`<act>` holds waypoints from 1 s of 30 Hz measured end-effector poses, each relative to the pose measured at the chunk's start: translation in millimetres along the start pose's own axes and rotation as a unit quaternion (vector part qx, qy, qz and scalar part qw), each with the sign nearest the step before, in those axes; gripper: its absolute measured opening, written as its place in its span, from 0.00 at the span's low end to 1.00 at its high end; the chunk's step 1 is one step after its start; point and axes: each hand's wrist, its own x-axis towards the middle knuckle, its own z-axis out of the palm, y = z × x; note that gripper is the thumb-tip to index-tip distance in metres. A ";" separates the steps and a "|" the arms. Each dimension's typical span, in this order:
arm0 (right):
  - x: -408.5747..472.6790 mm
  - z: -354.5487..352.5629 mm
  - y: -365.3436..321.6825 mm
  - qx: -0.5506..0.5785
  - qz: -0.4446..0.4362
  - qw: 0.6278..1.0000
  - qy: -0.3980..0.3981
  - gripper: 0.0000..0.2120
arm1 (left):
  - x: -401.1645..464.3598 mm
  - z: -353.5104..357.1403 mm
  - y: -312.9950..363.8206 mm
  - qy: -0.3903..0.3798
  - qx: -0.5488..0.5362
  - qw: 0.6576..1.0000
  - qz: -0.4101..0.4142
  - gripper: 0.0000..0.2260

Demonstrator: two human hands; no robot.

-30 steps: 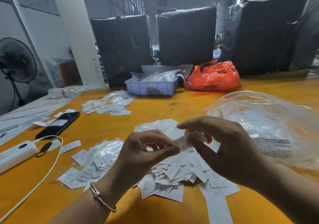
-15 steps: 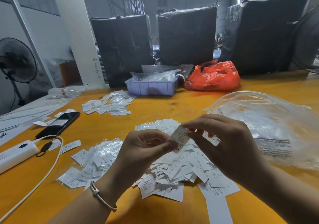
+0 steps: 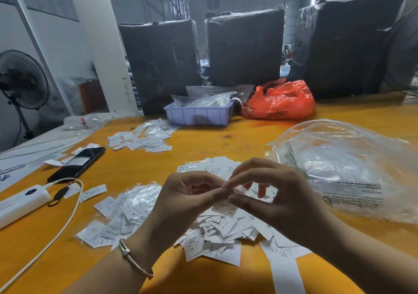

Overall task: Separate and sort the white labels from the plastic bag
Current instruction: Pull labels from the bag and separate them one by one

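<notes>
My left hand (image 3: pixel 181 201) and my right hand (image 3: pixel 278 198) meet fingertip to fingertip above the table and pinch one small white label (image 3: pixel 225 207), which hangs down between them. Under them lies a loose heap of white labels (image 3: pixel 217 232). To the left of the heap are small clear packets with labels inside (image 3: pixel 126 210). A large crumpled clear plastic bag (image 3: pixel 346 167) lies to the right of my right hand. Another group of labels and packets (image 3: pixel 144 139) sits farther back on the left.
On the orange table (image 3: pixel 203 142) stand a lilac tray (image 3: pixel 199 115) with clear bags and a red plastic bag (image 3: pixel 280 101) at the back. A black phone (image 3: pixel 78 163), a white power bank (image 3: pixel 20 203) and its cable (image 3: pixel 56 232) lie at left. Black wrapped bales stand behind.
The label stood up between my fingertips before; now both hands have closed together and it hangs below them. The heaps and the big bag have not moved.
</notes>
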 end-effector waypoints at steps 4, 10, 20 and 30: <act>1.1 -3.1 4.2 0.087 0.043 0.995 0.034 0.11 | 1.4 -0.7 0.0 0.003 -0.019 1.000 -0.019 0.07; 0.3 -0.2 3.8 0.067 0.044 0.996 0.036 0.11 | 2.8 -0.6 -1.5 -0.018 -0.001 0.999 -0.046 0.05; 3.6 -13.2 18.8 -0.164 0.040 0.979 0.113 0.10 | 10.7 -27.0 -4.8 0.025 0.064 0.995 -0.074 0.03; 9.8 -51.8 49.1 -0.511 0.336 0.788 -0.067 0.12 | 18.9 -84.9 -32.6 0.126 0.322 0.905 -0.250 0.06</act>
